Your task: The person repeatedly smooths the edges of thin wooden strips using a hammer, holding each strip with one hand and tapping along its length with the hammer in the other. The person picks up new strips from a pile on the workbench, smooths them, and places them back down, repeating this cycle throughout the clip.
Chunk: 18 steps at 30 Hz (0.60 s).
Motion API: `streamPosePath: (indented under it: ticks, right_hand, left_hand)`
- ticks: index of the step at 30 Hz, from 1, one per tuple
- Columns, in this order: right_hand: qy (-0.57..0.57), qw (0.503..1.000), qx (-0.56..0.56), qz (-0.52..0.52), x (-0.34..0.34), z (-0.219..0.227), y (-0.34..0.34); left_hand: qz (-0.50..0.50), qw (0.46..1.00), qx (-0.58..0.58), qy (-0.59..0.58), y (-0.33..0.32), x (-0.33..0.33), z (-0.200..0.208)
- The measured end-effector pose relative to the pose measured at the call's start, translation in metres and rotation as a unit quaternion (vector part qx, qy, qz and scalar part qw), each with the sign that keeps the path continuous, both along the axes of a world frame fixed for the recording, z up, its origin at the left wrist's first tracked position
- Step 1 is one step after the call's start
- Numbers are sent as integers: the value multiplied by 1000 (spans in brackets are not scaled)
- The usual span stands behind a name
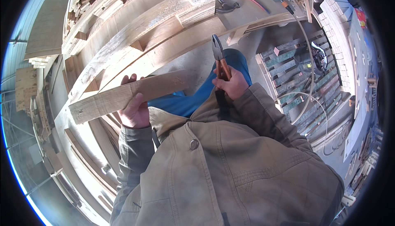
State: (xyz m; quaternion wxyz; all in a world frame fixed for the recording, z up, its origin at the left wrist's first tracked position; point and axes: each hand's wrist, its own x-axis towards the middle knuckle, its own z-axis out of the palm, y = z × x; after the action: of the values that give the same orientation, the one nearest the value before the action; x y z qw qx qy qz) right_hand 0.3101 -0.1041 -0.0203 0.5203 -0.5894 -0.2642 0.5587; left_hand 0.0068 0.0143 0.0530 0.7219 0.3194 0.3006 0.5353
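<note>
Lg timber frame (131, 31) of long pale boards fills the upper L, w/ short spacer blocks (137, 45) b/w boards. To the R, slatted pallet (284, 70) on the floor, dark gear atop; pale hose (311, 59) runs across it. Wood offcut (123, 95), a rough-faced plank pc, is up in front of the person, L of ctr, slanting up to the R. L hand (135, 111) has it: thumb on near edge, fingertips showing past far edge, fingers closed approx to plank width. R hand (234, 83) is near ctr, fingers wrapped snugly round orange handles of pliers (218, 53), metal head pointing away, well apart from offcut.
</note>
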Motion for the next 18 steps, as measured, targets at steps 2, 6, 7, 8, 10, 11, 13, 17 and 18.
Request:
streamPosePath:
  ticks: [2,6,7,8,10,11,13,17,18]
  right_hand:
    - [14,1000,1,1,-2,7,2]
    - [36,999,3,26,-6,16,6]
    - [40,999,-5,28,-8,18,7]
    - [59,998,9,33,-10,19,8]
    - [100,994,23,38,-14,22,9]
    - [94,995,12,42,-15,23,10]
    - [97,994,9,54,-16,24,10]
    - [75,995,4,61,-15,24,12]
    - [68,996,7,57,-14,24,12]
  left_hand:
    - [-10,999,-39,-3,-7,2,-9]
    - [-35,995,-85,-43,-11,4,-22]
    - [-38,994,-96,-48,-11,6,-25]
    - [-40,992,-103,-53,-12,7,-28]
    - [-47,991,-114,-58,-13,9,-34]
    - [-50,990,-119,-59,-15,11,-37]
    - [-60,988,-125,-63,-19,15,-43]
    - [-103,983,-140,-62,-24,18,-54]
    - [-128,980,-146,-53,-24,17,-57]
